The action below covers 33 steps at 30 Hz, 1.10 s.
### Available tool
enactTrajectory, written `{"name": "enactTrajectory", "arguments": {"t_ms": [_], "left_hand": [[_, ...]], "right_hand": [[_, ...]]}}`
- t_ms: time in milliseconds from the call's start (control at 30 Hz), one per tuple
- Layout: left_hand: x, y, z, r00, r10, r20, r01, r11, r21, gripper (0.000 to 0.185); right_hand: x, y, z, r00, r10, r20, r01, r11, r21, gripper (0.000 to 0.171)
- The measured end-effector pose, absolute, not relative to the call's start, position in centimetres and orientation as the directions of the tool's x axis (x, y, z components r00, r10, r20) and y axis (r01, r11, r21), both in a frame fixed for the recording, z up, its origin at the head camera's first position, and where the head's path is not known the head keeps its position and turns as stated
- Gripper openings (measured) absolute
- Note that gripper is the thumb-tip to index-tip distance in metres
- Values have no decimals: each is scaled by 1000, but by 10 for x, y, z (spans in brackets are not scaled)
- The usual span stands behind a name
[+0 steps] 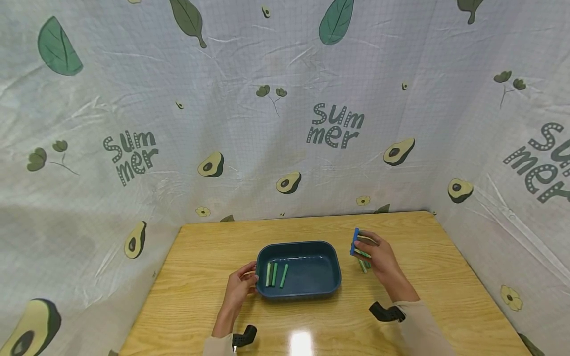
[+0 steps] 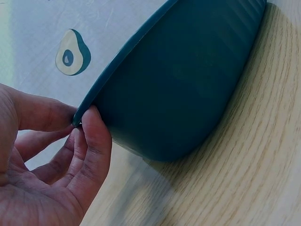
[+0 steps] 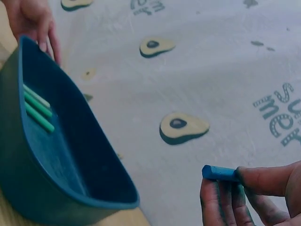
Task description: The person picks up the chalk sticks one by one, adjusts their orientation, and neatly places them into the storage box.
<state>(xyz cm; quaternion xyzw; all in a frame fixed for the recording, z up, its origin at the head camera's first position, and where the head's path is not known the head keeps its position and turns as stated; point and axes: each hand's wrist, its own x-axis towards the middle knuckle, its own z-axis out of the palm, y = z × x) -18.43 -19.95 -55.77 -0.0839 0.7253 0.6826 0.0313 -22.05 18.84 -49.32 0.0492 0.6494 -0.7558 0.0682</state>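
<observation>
While our left hand (image 1: 239, 287) pinches the left edge of the dark blue tub (image 1: 313, 274) on the wooden table (image 1: 213, 247), we see three green sticks (image 1: 273, 275) lying inside, toward its left end. Right of the tub, our right hand (image 1: 376, 253) pinches a blue stick (image 1: 355, 242), and near it other green sticks (image 1: 362, 265) lie on the table, partly hidden by that hand.

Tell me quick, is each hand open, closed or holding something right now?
Left hand: pinching the bin.
Right hand: holding a blue stick.
</observation>
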Motion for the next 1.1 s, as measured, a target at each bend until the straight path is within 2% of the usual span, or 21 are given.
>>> {"name": "enactTrajectory", "arguments": {"t_ms": [400, 633, 1100], "left_hand": [[-183, -199, -556, -984, -77, -158, -163, 53, 985, 45], [-183, -198, -558, -984, -86, -158, -163, 55, 985, 44], [-180, -199, -554, -984, -85, -156, -161, 54, 985, 44]], "right_hand": [[-219, 162, -489, -972, -142, -188, 215, -208, -954, 52], [-218, 146, -486, -963, -188, -191, 224, -176, -959, 57], [-219, 117, -496, -956, -170, -237, 260, -128, -957, 52]]}}
